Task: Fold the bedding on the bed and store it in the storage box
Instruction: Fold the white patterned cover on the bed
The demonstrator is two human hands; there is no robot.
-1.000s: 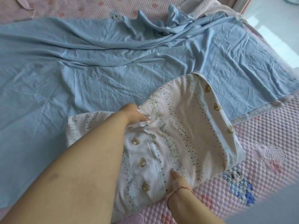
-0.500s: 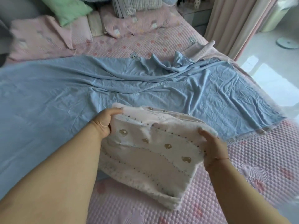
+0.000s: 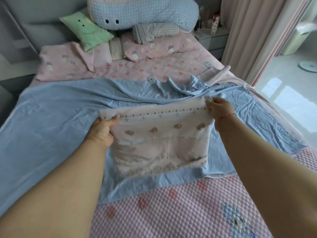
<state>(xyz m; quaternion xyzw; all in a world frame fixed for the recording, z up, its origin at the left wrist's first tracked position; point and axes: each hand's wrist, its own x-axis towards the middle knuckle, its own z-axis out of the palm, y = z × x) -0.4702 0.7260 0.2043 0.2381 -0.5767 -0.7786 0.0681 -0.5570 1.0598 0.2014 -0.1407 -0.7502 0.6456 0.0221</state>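
Both arms are stretched out over the bed, and the pink folded blanket [image 3: 161, 138] with its row of little bear prints hangs between the hands, held up by its top edge. The left hand [image 3: 103, 131] is closed around the upper left corner, fingers curled over the fabric and thumb on the near face. The right hand [image 3: 220, 109] pinches the upper right corner, fingertips [image 3: 208, 100] nipped on the hem, with a thin red string bracelet [image 3: 226, 115] at the wrist. The blanket's lower edge looks to be touching or just above the light blue sheet [image 3: 56, 124], which lies spread and wrinkled across the middle of the bed, bunched into a ridge at its far right. In the foreground, the pink quilted mattress pad [image 3: 164, 212] shows a cartoon print near the lower right. At the headboard end sit pink pillows [image 3: 63, 62], a green pillow [image 3: 87, 30] and a blue checked cushion [image 3: 145, 11] with two dark eyes. A pink curtain [image 3: 247, 35] hangs at right beside the bright floor. No storage box in shot.
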